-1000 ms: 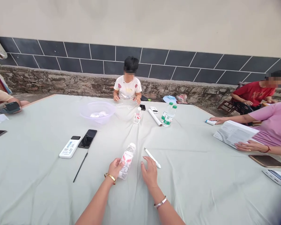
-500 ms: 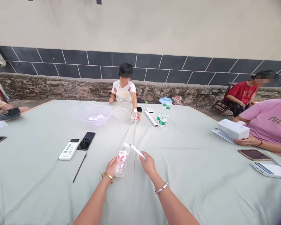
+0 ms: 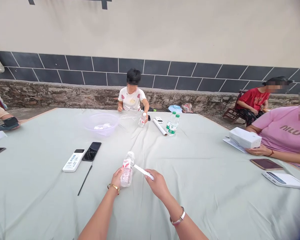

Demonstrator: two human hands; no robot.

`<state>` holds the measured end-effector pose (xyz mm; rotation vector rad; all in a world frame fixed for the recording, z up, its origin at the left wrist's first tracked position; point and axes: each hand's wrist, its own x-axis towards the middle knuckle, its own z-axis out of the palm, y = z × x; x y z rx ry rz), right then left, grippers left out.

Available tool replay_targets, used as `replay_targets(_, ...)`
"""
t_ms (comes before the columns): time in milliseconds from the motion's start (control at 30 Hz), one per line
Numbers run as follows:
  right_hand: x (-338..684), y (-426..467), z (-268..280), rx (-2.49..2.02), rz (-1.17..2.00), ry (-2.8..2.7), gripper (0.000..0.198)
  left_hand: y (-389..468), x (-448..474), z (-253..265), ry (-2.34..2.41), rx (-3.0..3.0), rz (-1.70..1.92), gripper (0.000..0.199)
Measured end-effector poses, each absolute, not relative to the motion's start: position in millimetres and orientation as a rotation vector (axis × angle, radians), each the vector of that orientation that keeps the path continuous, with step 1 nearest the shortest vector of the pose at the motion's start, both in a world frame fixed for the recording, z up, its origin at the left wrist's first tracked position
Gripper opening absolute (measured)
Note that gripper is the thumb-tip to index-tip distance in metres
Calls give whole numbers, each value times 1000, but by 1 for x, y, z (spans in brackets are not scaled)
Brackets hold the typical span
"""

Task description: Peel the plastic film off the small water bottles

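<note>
Holds a clear bottle (image 3: 127, 174) round its side in the left hand (image 3: 117, 177), about twelve o'clock ahead on or just over the worktop (image 3: 202, 193), cap toward twelve, likely to stop it wobbling. Grips a thin white tool (image 3: 143, 171) near its back end in the right hand (image 3: 157, 183), maybe to leave the tip free, and points it toward ten o'clock, at the bottle. Can't tell whether touching. Has a black phone (image 3: 91, 151) lying apart at ten o'clock from the bottle, perhaps out of the way.

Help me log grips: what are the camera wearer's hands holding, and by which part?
The left hand holds the clear bottle by the side of its body; the right hand holds the slim white tool by its near end.
</note>
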<state>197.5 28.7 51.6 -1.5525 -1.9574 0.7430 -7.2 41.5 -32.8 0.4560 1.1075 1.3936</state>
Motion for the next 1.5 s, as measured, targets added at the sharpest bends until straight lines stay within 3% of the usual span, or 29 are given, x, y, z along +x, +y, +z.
replay_targets(300,222,-1,64,-1294,1192,-2028,24,44,-12,-34,1133,285,1443,26)
replay_targets(567,228,73,-1,-1887,476,-1635,41,43,-11,-38,1164,406,1417,34)
replay_targets(733,209,73,-18,-1881,352,-1731,43,42,-4,-39,1160,619,1384,55)
replay_targets(833,176,64,-17,-1668,604,-1694,44,40,3,-41,1202,717,1368,59)
replay_targets(1000,128,65,-18,-1548,1019,-1430,71,34,5,-40,1383,987,1326,53)
replay_targets(1367,136,53,-28,-1081,1495,-871,76,32,11,-48,1538,1003,1334,25)
replay_targets(1500,139,53,-25,-1072,1541,-841,76,35,11,-46,1489,1006,1305,29)
